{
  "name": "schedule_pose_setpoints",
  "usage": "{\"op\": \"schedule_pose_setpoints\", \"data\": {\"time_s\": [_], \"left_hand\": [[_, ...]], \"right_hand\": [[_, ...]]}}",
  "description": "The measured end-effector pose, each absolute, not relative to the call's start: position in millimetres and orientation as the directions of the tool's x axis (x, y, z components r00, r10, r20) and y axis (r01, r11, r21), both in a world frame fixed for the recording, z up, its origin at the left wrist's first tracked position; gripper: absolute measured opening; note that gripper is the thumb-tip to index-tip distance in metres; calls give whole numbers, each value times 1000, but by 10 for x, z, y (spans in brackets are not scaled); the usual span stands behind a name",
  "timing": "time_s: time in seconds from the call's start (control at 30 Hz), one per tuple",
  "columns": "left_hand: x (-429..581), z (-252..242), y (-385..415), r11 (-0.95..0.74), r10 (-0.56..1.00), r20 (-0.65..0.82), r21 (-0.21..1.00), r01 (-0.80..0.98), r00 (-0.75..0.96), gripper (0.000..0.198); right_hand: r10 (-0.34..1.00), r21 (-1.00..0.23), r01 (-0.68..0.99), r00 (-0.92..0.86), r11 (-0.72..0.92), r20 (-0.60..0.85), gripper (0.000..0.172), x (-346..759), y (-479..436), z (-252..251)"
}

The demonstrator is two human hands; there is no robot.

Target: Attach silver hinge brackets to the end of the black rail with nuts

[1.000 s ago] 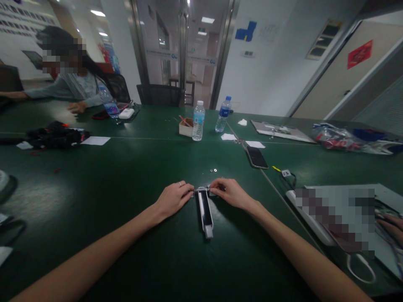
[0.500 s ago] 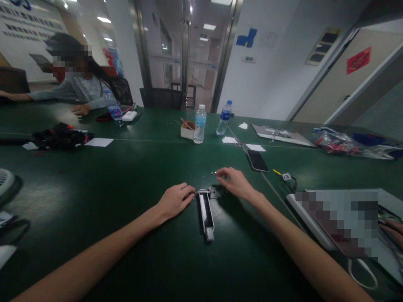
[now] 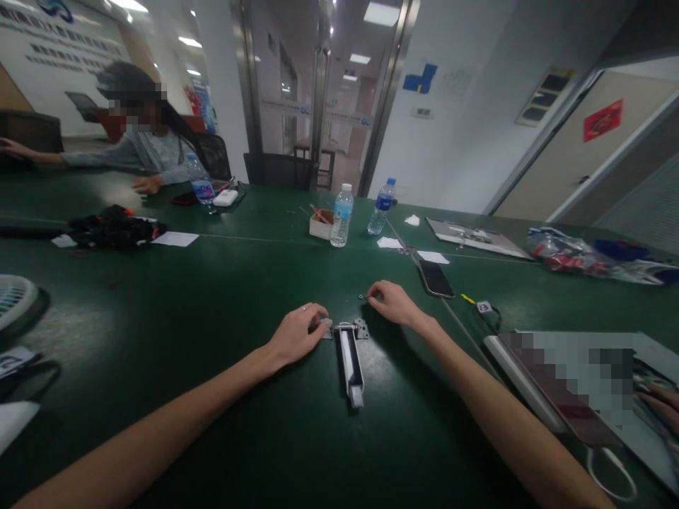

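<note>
A long, narrow white-and-black device (image 3: 351,364) lies on the green table, with metal hinge plates at its far end. My left hand (image 3: 300,332) has its fingers closed on the left metal plate (image 3: 327,330). The right metal plate (image 3: 361,329) lies untouched. Beyond it, my right hand (image 3: 391,300) is in a pinch at the tabletop; a small metal piece shows at its fingertips, too small to make out. A tiny nut-like part (image 3: 361,297) lies just left of those fingertips.
Bottles (image 3: 342,218) (image 3: 380,206) stand beyond, beside a small box (image 3: 320,225). A phone (image 3: 436,278) lies right of my right hand. A laptop-like device (image 3: 562,389) is near right. A person (image 3: 153,141) sits far left; another hand (image 3: 663,403) shows at right.
The view has shifted slightly. My left thumb and fingers are now more visibly around the left plate, and my right hand stays low near the tiny part.
</note>
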State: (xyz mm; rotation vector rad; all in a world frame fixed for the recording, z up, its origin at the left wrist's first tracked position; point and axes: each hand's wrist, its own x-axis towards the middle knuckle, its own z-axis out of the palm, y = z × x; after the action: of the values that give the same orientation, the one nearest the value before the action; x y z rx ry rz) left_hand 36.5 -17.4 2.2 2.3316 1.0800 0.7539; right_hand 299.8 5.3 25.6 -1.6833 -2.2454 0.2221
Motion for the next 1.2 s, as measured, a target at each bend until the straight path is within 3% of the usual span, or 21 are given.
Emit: {"op": "schedule_pose_setpoints", "data": {"time_s": [0.1, 0.27, 0.9, 1.2], "left_hand": [[358, 50, -172, -587, 789, 329, 652, 480, 519, 18], [338, 97, -190, -617, 757, 384, 686, 385, 529, 14], [315, 117, -198, -517, 784, 274, 785, 342, 557, 16], [329, 86, -146, -605, 768, 304, 635, 481, 564, 13]], "right_hand": [[906, -446, 790, -390, 421, 164, 9, 2745, -171, 392], [829, -508, 678, -539, 531, 148, 8, 2372, -366, 492], [845, -492, 699, -506, 518, 171, 5, 2288, -328, 455], [899, -450, 778, -376, 438, 225, 6, 2645, -421, 393]]}}
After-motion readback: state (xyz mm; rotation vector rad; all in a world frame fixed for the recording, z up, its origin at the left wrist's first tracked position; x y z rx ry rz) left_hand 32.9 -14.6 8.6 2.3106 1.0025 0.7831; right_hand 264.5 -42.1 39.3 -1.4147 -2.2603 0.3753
